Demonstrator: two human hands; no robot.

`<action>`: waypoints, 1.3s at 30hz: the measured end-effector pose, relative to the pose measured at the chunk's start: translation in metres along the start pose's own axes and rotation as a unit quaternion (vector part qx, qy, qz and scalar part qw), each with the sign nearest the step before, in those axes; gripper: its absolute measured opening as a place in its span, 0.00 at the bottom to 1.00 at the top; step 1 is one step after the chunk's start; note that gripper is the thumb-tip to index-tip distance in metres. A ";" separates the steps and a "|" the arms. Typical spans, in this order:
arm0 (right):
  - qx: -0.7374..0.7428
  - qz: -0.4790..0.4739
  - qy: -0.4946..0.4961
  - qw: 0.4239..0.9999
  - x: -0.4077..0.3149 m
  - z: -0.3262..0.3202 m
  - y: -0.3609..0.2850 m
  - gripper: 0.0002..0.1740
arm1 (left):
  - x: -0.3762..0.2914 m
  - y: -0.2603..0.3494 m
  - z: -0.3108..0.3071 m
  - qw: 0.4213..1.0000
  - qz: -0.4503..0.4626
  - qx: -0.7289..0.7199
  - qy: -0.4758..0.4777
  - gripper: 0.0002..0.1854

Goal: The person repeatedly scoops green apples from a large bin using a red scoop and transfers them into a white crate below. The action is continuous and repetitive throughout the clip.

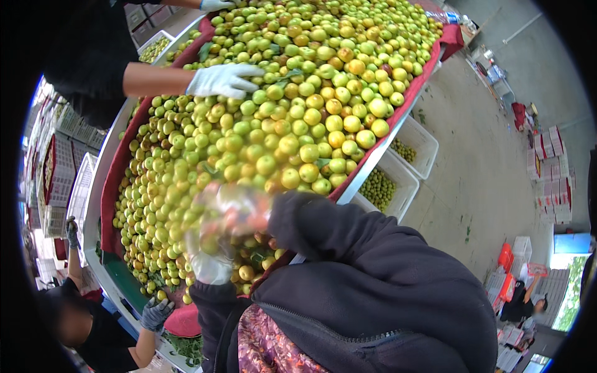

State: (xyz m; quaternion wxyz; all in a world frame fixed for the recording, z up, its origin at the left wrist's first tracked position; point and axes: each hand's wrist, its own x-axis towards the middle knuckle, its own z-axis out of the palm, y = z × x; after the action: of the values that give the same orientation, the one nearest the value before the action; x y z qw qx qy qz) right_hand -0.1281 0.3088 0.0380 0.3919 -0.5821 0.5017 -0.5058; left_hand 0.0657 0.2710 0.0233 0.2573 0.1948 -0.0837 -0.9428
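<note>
A sloping table edged with red cloth bears a thick layer of green, yellow and reddish round fruit, apparently jujubes. At the near part of the heap, my right hand, in a pale glove with reddish patches, is blurred by motion. Just below it, my left hand wears a whitish glove and is over the fruit by the near edge. Both hands are close together among the fruit; blur hides whether either holds any. A few green leaves lie among the fruit.
A co-worker's white-gloved hand rests on the fruit opposite. Another person's grey-gloved hand is at the lower-left table end. White crates with smaller-looking green fruit stand beside the table's right edge. Stacked boxes stand farther right.
</note>
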 end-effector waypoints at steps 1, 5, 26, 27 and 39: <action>0.013 0.002 0.054 0.998 -0.009 -0.022 0.003 0.21 | 0.005 -0.002 0.000 0.986 0.051 0.005 0.157 0.19; -0.421 0.129 0.269 0.856 -0.064 -0.174 0.007 0.18 | -0.005 -0.004 -0.020 0.985 -0.009 0.081 0.151 0.14; -0.542 0.051 0.004 0.839 -0.013 -0.046 0.028 0.37 | -0.060 -0.029 -0.070 0.969 0.106 0.077 0.210 0.17; -0.615 -0.045 0.016 0.787 -0.007 -0.039 0.024 0.33 | -0.060 -0.032 -0.070 0.966 0.090 0.087 0.227 0.18; -0.670 0.222 -0.097 0.702 0.112 -0.214 0.081 0.18 | -0.062 -0.060 -0.074 0.946 0.066 0.205 0.244 0.23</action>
State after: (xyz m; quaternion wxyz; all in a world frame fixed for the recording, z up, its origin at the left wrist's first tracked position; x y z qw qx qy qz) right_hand -0.3555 0.1946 0.0204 0.0459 -0.6090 0.7821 0.1240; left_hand 0.1179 0.3498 -0.0392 0.2858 0.4616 -0.2227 -0.8097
